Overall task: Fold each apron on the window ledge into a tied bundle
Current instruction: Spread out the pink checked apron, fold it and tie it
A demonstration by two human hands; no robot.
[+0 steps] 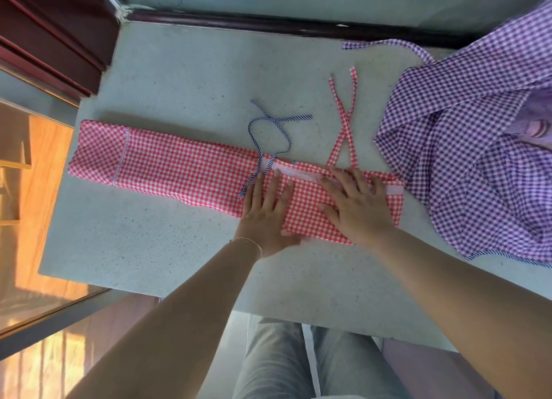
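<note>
A red gingham apron (179, 167) lies folded into a long narrow strip across the middle of the pale speckled window ledge (185, 79), running from the left toward the right. Its right end is doubled over into a squarer pad, and both hands rest flat on that pad. The left hand (264, 210) presses on the pad's left edge, its fingers (276, 186) straight, slightly spread and pointing away from the person. The right hand (357, 203) lies palm down just to the right, its fingers (339, 179) straight and fanned out toward the far left, the tips reaching the pale band along the fold's far edge. Neither hand curls round the cloth.

A blue striped tie (273, 127) loops loosely on the ledge just beyond the left hand. Two red gingham ties (343, 118) cross each other and stretch toward the far side from beside the right hand. A purple gingham apron (466, 148) lies crumpled at the right, close to the red one's right end. A thin bracelet (248, 242) circles the left wrist.
</note>
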